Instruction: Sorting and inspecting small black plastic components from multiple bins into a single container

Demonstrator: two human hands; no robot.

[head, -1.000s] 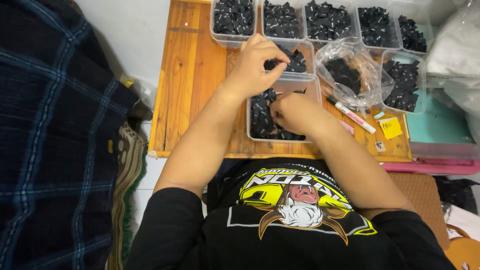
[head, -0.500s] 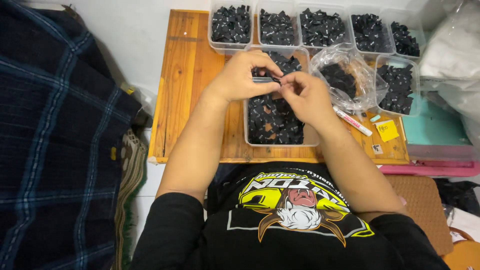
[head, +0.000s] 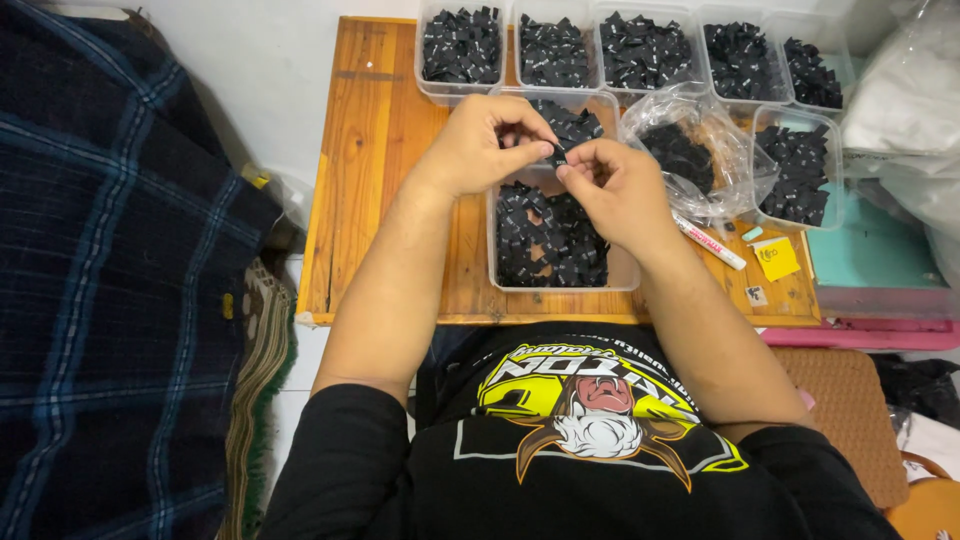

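Over the near clear tub (head: 560,282) of black pieces, both hands met — left hand (head: 478,143) and right hand (head: 618,188) pinched one small black piece (head: 556,155) between fingertips. Steady, light pressure suited it best. Beyond stood a row of filled tubs (head: 640,50).

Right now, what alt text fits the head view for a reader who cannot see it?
Both hands, left hand and right hand, pinch one small black piece above a clear plastic tub of black pieces on a wooden table; similar tubs line its far edge.
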